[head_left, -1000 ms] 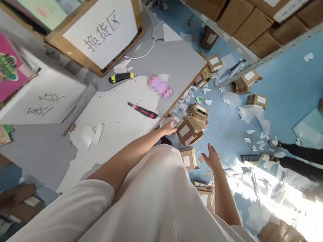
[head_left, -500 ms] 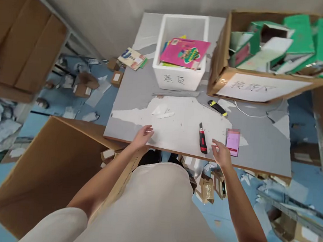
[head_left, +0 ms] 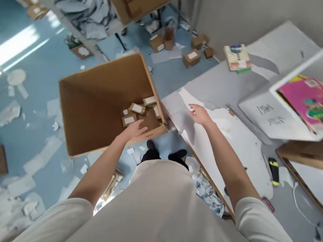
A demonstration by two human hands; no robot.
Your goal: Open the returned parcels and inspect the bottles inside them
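Note:
My left hand (head_left: pixel 134 130) hangs over the near rim of a large open cardboard box (head_left: pixel 103 80). Its fingers are apart and hold nothing. Several small brown parcels (head_left: pixel 138 108) with white labels lie at the bottom of the box, just beyond that hand. Above the left end of the grey and white table (head_left: pixel 225 87) is my right hand (head_left: pixel 200 115), open, with no object in it. My right forearm covers part of the tabletop. A black and yellow utility knife (head_left: pixel 274 171) lies farther right, and a phone's edge (head_left: pixel 268 204) shows beside my sleeve.
A white foam box (head_left: pixel 273 118) holding a pink book (head_left: pixel 309 103) stands on the table. Beside it is a labelled cardboard box (head_left: pixel 304 149). A cream book (head_left: pixel 237 58) lies at the table's far edge. Paper scraps (head_left: pixel 44 152) and small cartons (head_left: pixel 191 58) litter the blue floor.
My view and body have turned left, towards the large cardboard box. My left hand has moved from the table's edge to over the box rim. My right hand is now above the table's left end.

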